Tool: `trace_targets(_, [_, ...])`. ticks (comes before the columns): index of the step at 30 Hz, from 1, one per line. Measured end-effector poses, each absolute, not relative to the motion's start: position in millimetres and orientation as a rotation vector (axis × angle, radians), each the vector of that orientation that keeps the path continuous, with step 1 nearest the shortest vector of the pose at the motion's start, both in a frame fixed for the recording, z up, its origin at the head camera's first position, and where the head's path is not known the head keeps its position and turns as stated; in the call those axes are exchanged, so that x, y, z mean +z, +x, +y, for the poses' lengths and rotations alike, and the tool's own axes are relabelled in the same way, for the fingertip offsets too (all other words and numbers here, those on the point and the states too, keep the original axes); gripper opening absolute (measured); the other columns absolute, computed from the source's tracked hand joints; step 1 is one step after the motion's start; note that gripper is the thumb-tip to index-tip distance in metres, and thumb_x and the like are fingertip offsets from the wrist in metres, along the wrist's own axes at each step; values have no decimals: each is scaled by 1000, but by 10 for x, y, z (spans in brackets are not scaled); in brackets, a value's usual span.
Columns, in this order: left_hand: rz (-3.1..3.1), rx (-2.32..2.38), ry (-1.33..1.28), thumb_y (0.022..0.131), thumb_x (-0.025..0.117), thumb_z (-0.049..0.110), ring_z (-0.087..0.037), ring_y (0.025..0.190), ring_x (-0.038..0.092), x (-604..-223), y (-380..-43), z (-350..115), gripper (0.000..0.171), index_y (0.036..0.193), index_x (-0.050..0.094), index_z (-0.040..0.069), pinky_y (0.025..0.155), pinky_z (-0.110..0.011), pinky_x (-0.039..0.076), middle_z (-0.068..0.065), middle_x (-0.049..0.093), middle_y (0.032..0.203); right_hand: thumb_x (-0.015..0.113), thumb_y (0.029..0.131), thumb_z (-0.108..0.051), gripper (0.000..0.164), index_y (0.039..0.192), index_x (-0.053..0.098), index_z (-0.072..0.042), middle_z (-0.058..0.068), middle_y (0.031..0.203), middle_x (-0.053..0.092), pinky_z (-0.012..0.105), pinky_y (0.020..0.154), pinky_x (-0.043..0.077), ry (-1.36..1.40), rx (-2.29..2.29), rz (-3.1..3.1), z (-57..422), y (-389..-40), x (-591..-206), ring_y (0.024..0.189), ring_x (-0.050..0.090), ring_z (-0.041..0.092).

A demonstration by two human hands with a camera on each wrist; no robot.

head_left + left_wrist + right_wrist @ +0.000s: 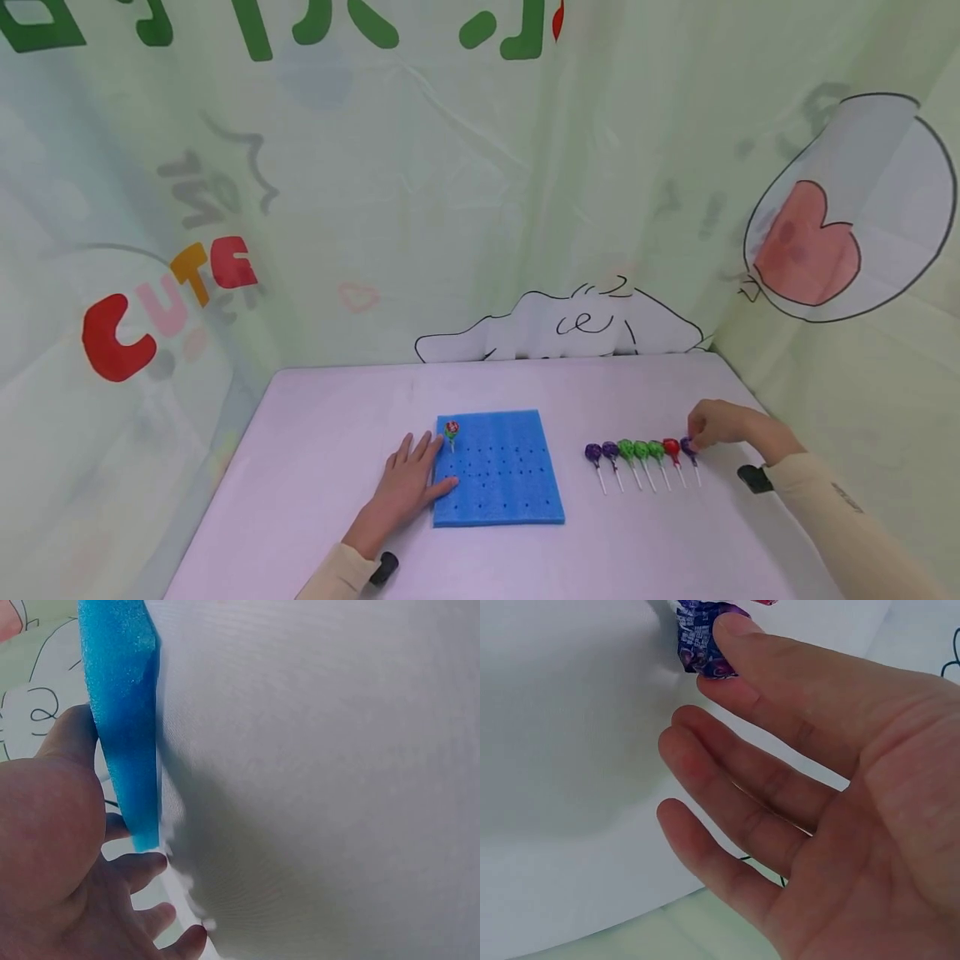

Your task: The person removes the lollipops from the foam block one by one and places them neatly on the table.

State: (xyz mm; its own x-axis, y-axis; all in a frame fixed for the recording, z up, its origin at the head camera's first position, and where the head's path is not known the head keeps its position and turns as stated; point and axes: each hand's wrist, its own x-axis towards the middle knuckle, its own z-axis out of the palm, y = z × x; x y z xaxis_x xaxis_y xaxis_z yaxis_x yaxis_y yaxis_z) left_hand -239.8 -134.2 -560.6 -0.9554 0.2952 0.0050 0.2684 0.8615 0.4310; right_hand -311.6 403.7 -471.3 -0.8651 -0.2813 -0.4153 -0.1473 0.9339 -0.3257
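A blue foam board [498,492] with rows of small holes lies on the table, and one lollipop [451,429] in a red and green wrapper stands in its far left corner. My left hand [408,482] rests at the board's left edge, fingers spread and straight, thumb on top. At the right, my right hand [718,425] pinches the wrapped head of a purple lollipop [699,639] between thumb and index finger; the other fingers are loosely bent. That lollipop is at the right end of a row with a red lollipop [671,448], several green lollipops [641,450] and purple lollipops [593,452].
The white table [352,417] reaches back to a pale green printed curtain [480,208] that also hangs along both sides. Black wrist cameras are on both arms, the right one [754,479] close to the table's right edge.
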Motion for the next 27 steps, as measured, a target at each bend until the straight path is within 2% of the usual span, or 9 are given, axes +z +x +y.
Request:
trace_targets(8, [2979,659,446,94,57,63,-47,153,17,-5645,-2418,-1343,83,157,35,12,118,-66,24,-17,32,163,73,90,-14,15,98,67,-2,5,93,65,39,75,53,-331,-431,2601,4025,-3139,-4726,84,56,20])
trace_targets(18, [2976,659,444,94,58,60,-47,153,18,-5633,-2424,-1345,82,156,35,12,118,-66,24,-18,32,163,70,92,-11,14,101,67,-1,12,98,66,41,74,55,-319,-488,2571,4038,-3140,-4747,85,59,22])
trace_targets(27, [2968,669,437,94,59,59,-48,152,18,-5583,-2402,-1335,82,156,36,11,118,-66,24,-19,32,163,71,92,-12,18,104,66,0,13,100,65,48,77,57,-311,-522,2567,4022,-3096,-4718,86,59,22])
